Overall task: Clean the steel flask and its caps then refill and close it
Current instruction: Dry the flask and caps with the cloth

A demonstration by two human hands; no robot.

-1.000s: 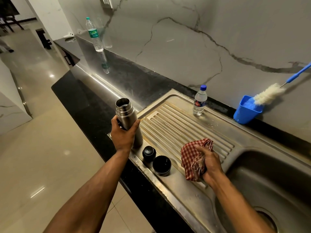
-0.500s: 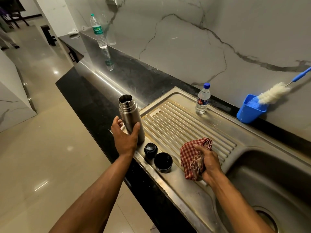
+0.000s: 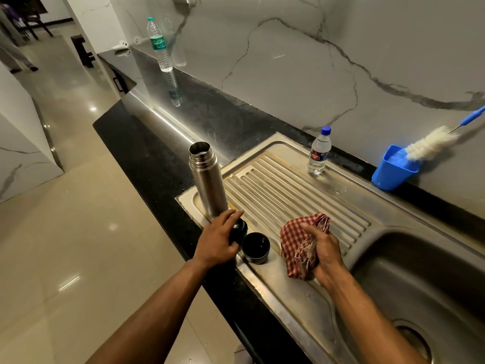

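Note:
The open steel flask [image 3: 208,179] stands upright at the left end of the steel drainboard [image 3: 301,195], with no hand on it. Just in front of it, my left hand [image 3: 219,239] lies over the small black inner cap [image 3: 241,228], fingers fairly straight on its far side and thumb on its near side. The black outer cup cap [image 3: 256,247] stands mouth up to the right of that. My right hand [image 3: 324,252] grips a bunched red-and-white checked cloth [image 3: 295,239] above the drainboard.
A small water bottle [image 3: 319,152] stands at the drainboard's back edge. A blue cup [image 3: 391,172] holding a bottle brush [image 3: 430,144] sits against the marble wall. The sink basin [image 3: 425,282] lies to the right. A tall water bottle [image 3: 159,46] stands far along the black counter [image 3: 147,153].
My left hand set the flask down on the drainboard, let go of it and dropped onto the small inner cap. The right hand kept hold of the cloth.

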